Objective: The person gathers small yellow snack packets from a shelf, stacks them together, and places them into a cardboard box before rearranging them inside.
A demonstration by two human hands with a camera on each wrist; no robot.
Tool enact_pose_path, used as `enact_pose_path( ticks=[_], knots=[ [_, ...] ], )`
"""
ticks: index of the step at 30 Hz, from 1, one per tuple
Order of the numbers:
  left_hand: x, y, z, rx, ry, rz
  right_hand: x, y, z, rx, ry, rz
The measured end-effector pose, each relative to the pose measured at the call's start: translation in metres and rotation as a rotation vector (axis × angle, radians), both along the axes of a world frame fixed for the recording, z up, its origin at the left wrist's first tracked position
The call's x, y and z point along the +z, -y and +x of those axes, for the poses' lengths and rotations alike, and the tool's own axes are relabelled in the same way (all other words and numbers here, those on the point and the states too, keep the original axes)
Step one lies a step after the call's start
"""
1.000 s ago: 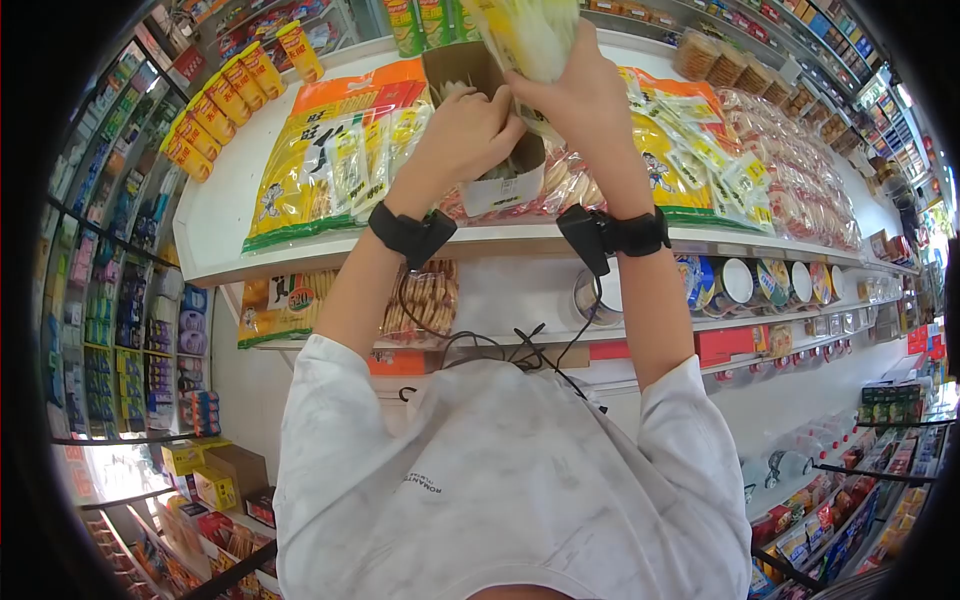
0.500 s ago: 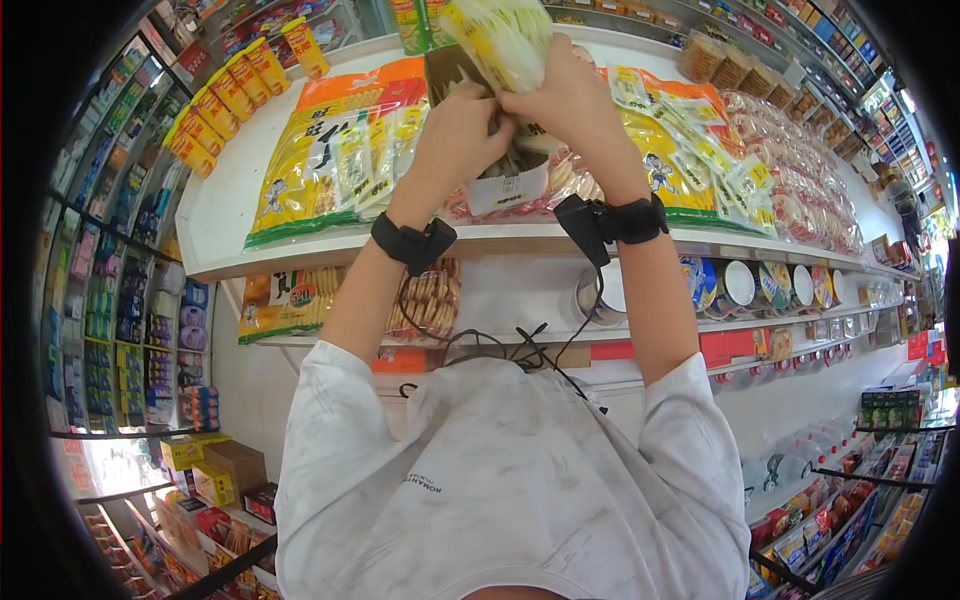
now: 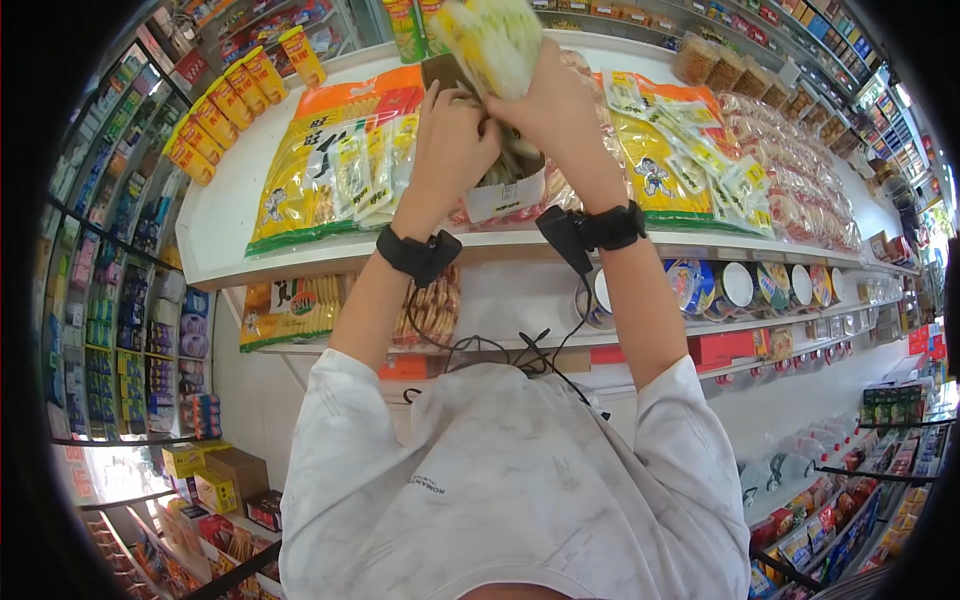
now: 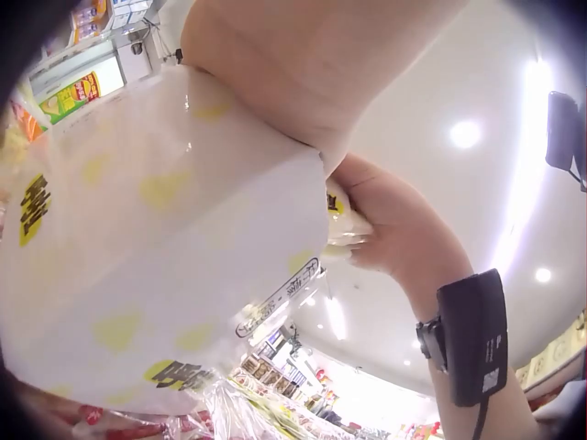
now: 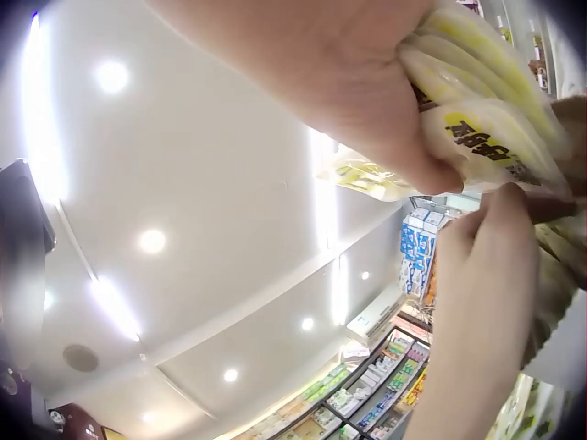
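Observation:
Raised above the shelf, my right hand grips a bundle of yellow-and-white snack packets, which the right wrist view shows stacked in layers. Just left of it, my left hand holds the left side of an open cardboard box, with curled fingers over the rim. In the left wrist view the box's white wall with yellow hearts fills much of the picture. Packets show inside the box, below my hands. The left fingertips are partly hidden by the box.
Large yellow snack bags with loose packets on top flank the box. Yellow canisters line the left, wrapped snacks the right. Below the shelf edge sit round tubs. Thin black cables hang between my wrists.
My right hand has shifted left with the packet bundle, bringing it over the box's back left. My left hand has moved slightly left, its fingers at the box rim.

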State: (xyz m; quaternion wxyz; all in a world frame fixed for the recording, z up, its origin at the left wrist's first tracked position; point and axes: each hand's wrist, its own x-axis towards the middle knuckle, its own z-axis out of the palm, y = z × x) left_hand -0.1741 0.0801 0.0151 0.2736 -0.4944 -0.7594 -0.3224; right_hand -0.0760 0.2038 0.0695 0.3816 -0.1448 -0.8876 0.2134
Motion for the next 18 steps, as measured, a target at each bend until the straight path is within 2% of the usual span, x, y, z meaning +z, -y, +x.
enact_pose_path(
  ticks=[5, 11, 14, 18],
  knots=[
    [-0.003, 0.006, 0.002, 0.023, -0.042, 0.012, -0.006, 0.008, 0.004, -0.011, 0.027, 0.060],
    [0.006, 0.008, 0.011, -0.106, 0.284, 0.160, -0.010, 0.015, 0.008, -0.073, 0.062, 0.132],
    [-0.006, 0.004, 0.000, -0.063, 0.126, 0.123, -0.005, 0.025, 0.013, -0.074, 0.143, 0.134],
    [-0.007, 0.004, -0.003, -0.030, 0.065, 0.078, -0.006, 0.024, 0.010, -0.054, 0.189, 0.153]
  ],
)
